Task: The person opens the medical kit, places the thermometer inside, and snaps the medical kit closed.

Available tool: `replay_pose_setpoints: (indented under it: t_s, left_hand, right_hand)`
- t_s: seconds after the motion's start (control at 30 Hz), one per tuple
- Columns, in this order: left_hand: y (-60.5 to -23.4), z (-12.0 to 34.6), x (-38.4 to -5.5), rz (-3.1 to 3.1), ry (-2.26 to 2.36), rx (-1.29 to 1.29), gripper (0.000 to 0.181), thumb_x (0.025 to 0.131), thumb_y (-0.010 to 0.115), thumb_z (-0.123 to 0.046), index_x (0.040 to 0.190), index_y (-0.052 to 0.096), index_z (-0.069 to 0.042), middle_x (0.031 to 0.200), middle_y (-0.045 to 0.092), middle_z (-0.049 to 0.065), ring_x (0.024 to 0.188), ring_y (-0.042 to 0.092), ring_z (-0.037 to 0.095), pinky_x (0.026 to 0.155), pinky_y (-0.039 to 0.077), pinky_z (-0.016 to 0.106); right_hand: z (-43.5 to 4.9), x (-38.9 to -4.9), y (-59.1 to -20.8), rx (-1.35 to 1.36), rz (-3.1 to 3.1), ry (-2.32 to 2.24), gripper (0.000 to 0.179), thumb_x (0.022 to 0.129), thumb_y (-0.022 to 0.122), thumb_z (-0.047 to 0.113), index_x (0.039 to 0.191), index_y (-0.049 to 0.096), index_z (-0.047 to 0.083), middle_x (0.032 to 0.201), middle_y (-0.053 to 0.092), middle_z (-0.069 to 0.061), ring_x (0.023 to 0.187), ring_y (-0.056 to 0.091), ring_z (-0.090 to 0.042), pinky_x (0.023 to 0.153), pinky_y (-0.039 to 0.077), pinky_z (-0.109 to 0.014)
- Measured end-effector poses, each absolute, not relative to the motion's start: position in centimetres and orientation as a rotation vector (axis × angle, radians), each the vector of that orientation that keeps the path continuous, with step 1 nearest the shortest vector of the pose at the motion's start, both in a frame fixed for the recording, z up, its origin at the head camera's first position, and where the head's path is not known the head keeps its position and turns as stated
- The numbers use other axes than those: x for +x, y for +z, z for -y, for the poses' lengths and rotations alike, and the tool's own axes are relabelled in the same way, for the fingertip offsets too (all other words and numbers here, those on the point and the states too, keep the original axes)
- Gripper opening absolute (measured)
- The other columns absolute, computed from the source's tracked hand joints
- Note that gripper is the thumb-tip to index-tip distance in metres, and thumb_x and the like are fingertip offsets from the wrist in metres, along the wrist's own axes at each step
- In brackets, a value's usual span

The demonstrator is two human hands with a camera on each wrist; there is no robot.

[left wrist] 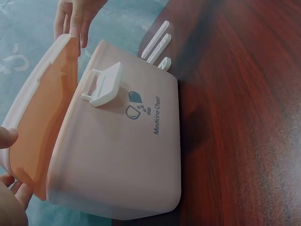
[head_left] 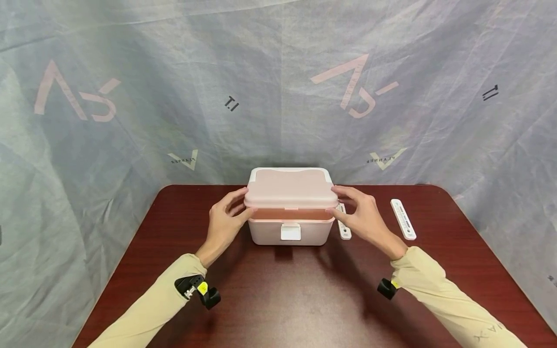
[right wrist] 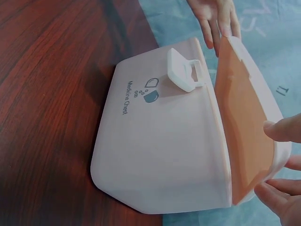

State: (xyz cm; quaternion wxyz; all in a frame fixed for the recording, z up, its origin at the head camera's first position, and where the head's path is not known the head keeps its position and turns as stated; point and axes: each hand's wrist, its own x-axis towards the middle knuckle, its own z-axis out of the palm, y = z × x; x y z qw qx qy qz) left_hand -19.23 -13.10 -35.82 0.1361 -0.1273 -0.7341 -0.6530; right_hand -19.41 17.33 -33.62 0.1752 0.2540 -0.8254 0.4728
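Observation:
A pale pink medicine chest (head_left: 289,234), printed "Medicine Chest" on its front, stands on the table with its lid (head_left: 291,186) partly raised. The lid's orange-tinted underside (left wrist: 44,117) shows in both wrist views. My left hand (head_left: 224,224) grips the lid's left end, and my right hand (head_left: 365,217) grips the right end, thumbs at the front rim and fingers at the sides. The white latch (right wrist: 183,73) on the chest's front is flipped outward, off the lid. Most of the chest's inside is hidden under the lid.
Just right of the chest lies a slim white strip (head_left: 344,229) with dark markings, partly behind my right hand. A similar strip (head_left: 403,220) lies farther right. The dark red table (head_left: 278,295) meets a grey printed cloth (head_left: 261,72) at the back.

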Motion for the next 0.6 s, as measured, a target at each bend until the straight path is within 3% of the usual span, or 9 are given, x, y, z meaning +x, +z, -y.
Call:
replay_pose_setpoints:
  t_s: [0.13,0.37,0.6]
  left_hand:
    - [-35.5,13.05,-19.29,2.128,-1.89,-0.372,0.048,0.077,0.072,0.009,0.122,0.057,0.011,0.124,0.056,0.025,0.113,0.055,0.035,0.094,0.044,0.045]
    - [-35.0,13.07,-19.19,2.167,-1.884,-0.359,0.048,0.079,0.072,0.006,0.124,0.056,0.01,0.126,0.055,0.024,0.116,0.053,0.034,0.095,0.042,0.049]
    - [-34.79,13.01,-19.41,2.188,-1.862,-0.342,0.047,0.08,0.073,0.004,0.124,0.057,0.008,0.126,0.056,0.023,0.117,0.054,0.031,0.095,0.044,0.045]
  right_hand:
    - [-17.4,-19.48,-33.47,0.723,2.337,1.331,0.045,0.07,0.074,-0.015,0.113,0.058,-0.018,0.11,0.061,-0.031,0.094,0.063,-0.04,0.08,0.05,-0.044]
    - [-17.49,-19.64,-33.25,0.723,2.34,1.312,0.045,0.071,0.075,-0.014,0.112,0.059,-0.017,0.109,0.062,-0.03,0.092,0.064,-0.038,0.082,0.051,-0.029]
    - [-17.6,-19.78,-32.98,0.732,2.341,1.326,0.044,0.072,0.073,-0.015,0.113,0.058,-0.018,0.108,0.061,-0.031,0.095,0.063,-0.04,0.081,0.05,-0.043]
